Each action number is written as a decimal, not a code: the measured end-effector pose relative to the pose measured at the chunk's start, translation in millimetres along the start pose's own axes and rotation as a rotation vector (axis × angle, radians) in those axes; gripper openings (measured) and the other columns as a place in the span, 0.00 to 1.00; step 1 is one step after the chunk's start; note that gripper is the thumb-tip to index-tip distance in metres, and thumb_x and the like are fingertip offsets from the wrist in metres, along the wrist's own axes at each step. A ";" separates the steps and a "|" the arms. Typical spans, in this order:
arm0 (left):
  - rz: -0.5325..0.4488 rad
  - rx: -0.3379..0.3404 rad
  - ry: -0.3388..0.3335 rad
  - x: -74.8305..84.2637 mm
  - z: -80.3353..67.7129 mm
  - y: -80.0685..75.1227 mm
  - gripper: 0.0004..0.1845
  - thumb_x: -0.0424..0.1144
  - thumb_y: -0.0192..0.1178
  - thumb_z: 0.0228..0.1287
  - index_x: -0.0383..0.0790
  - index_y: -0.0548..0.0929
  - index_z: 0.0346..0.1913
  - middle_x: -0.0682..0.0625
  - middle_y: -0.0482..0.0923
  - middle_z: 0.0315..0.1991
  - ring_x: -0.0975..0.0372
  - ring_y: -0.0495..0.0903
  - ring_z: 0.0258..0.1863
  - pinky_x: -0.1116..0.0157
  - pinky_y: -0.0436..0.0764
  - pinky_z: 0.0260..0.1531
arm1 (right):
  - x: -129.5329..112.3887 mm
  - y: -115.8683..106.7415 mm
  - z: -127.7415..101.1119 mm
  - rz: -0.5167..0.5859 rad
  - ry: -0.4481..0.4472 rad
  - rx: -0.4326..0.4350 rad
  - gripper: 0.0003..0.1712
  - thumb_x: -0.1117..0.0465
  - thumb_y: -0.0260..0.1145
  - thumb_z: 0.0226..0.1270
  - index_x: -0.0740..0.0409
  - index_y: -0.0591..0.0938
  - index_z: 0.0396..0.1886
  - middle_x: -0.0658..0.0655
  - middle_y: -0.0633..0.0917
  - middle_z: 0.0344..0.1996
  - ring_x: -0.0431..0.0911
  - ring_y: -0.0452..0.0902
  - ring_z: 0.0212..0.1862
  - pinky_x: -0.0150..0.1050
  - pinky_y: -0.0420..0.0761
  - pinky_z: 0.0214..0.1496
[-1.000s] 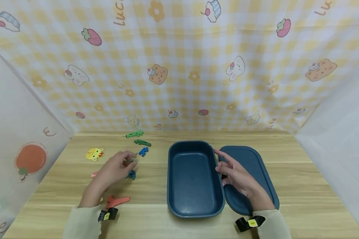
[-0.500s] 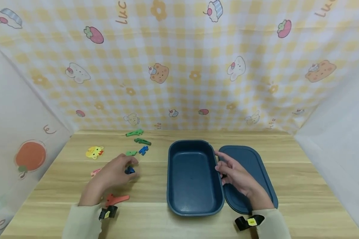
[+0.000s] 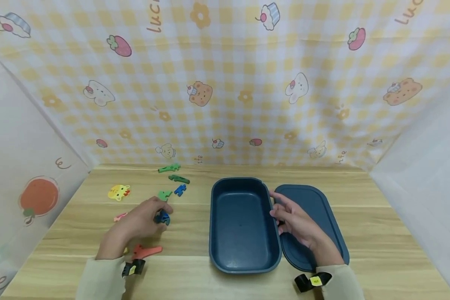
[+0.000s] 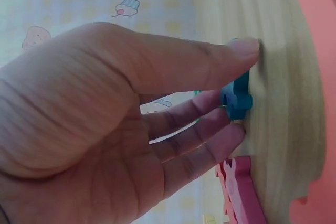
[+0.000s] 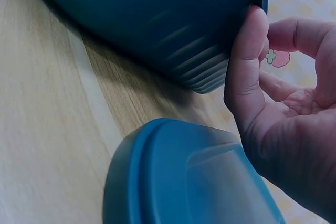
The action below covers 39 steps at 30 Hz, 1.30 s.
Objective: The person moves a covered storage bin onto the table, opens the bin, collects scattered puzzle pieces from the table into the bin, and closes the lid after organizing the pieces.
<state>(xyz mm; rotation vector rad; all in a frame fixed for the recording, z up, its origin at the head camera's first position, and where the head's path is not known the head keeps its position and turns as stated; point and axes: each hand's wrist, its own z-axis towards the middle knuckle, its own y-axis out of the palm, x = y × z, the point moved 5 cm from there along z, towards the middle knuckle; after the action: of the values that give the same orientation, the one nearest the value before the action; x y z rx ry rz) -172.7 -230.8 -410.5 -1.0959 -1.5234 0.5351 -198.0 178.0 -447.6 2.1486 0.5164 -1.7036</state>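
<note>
My left hand (image 3: 144, 218) reaches down at the left of the table, thumb and fingertips on either side of a blue puzzle piece (image 3: 163, 217). In the left wrist view the blue piece stands between the thumb and the fingers, partly covered by them. My right hand (image 3: 294, 221) touches the right side of a dark blue rectangular box (image 3: 240, 266) with thumb and fingertips at its rim. The box's inside shows bare. Under the right forearm lies the matching lid (image 3: 318, 208).
Beyond the left hand lie green pieces (image 3: 178, 179), a light green piece (image 3: 164, 195) and a small blue piece (image 3: 180, 190). A yellow animal-face piece (image 3: 118, 192) is farther left. Nearer are a pink piece (image 3: 120, 216) and a red-orange piece (image 3: 146, 251).
My left hand has come nearer and lower from the light green piece to the blue piece, uncovering the light green one. The right hand and the box have stayed in place.
</note>
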 end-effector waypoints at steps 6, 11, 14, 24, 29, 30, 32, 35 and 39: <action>-0.013 0.039 0.023 -1.0 1.7 0.5 0.19 0.30 0.76 0.60 0.44 0.88 0.54 0.46 0.79 0.58 0.53 0.79 0.54 0.44 0.84 0.58 | -0.2 -0.1 0.0 0.001 -0.001 0.004 0.44 0.61 0.60 0.82 0.55 0.47 0.87 0.44 0.76 0.36 0.40 0.73 0.35 0.33 0.85 0.34; -0.022 0.048 0.029 -2.5 3.4 1.0 0.18 0.28 0.75 0.61 0.45 0.88 0.53 0.48 0.81 0.55 0.54 0.78 0.51 0.44 0.83 0.59 | 1.0 0.2 -1.2 0.008 0.006 0.010 0.44 0.61 0.60 0.81 0.56 0.48 0.87 0.44 0.77 0.36 0.39 0.74 0.35 0.33 0.85 0.34; -0.029 0.056 0.030 -3.5 3.5 1.3 0.18 0.28 0.74 0.62 0.44 0.88 0.54 0.48 0.82 0.55 0.55 0.80 0.52 0.42 0.82 0.60 | 1.7 0.3 -1.5 0.010 0.004 0.010 0.44 0.61 0.60 0.81 0.56 0.48 0.87 0.44 0.77 0.36 0.39 0.74 0.35 0.33 0.86 0.34; -0.025 0.084 0.067 -5.1 7.7 1.6 0.12 0.34 0.75 0.64 0.46 0.91 0.50 0.53 0.87 0.46 0.59 0.82 0.47 0.47 0.86 0.54 | 1.1 0.1 0.3 0.003 0.001 0.016 0.44 0.61 0.60 0.81 0.55 0.49 0.87 0.44 0.76 0.35 0.39 0.74 0.34 0.32 0.85 0.33; -0.007 0.097 0.087 -4.7 8.2 1.2 0.08 0.36 0.74 0.66 0.49 0.92 0.47 0.55 0.86 0.42 0.61 0.80 0.43 0.52 0.85 0.50 | 2.4 0.9 0.9 0.006 0.000 0.014 0.44 0.61 0.60 0.81 0.55 0.48 0.87 0.44 0.76 0.33 0.38 0.74 0.34 0.32 0.85 0.33; -0.003 0.104 0.090 -4.5 8.5 0.7 0.08 0.35 0.73 0.67 0.49 0.92 0.46 0.55 0.86 0.43 0.61 0.80 0.43 0.52 0.84 0.50 | 2.5 1.1 0.8 0.006 0.000 0.014 0.44 0.61 0.60 0.81 0.55 0.48 0.87 0.44 0.76 0.33 0.38 0.74 0.34 0.32 0.85 0.33; 0.003 0.120 0.095 -3.8 9.0 -0.3 0.09 0.34 0.72 0.67 0.49 0.92 0.47 0.53 0.86 0.45 0.59 0.81 0.45 0.50 0.84 0.52 | 2.6 1.0 0.5 0.003 0.000 0.015 0.44 0.61 0.60 0.81 0.55 0.48 0.87 0.44 0.76 0.33 0.38 0.74 0.34 0.32 0.85 0.33; 0.006 0.147 0.092 -3.0 10.0 -1.9 0.10 0.31 0.70 0.68 0.47 0.92 0.48 0.48 0.87 0.50 0.55 0.82 0.49 0.45 0.84 0.56 | 2.0 0.4 0.3 -0.005 -0.001 0.021 0.44 0.61 0.60 0.81 0.55 0.48 0.87 0.44 0.76 0.34 0.39 0.73 0.34 0.33 0.84 0.32; 0.009 0.160 0.066 -2.9 11.4 -2.5 0.11 0.31 0.69 0.69 0.44 0.91 0.50 0.44 0.86 0.52 0.54 0.82 0.49 0.44 0.84 0.56 | 2.1 -0.2 1.3 -0.011 0.000 0.025 0.43 0.61 0.59 0.81 0.54 0.49 0.87 0.44 0.75 0.34 0.40 0.72 0.34 0.33 0.84 0.33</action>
<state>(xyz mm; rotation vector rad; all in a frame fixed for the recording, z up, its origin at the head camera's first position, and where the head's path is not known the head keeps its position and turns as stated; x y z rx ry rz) -184.4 -231.9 -413.0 -0.9875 -1.3946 0.6106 -198.7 177.7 -449.9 2.1675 0.5110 -1.7246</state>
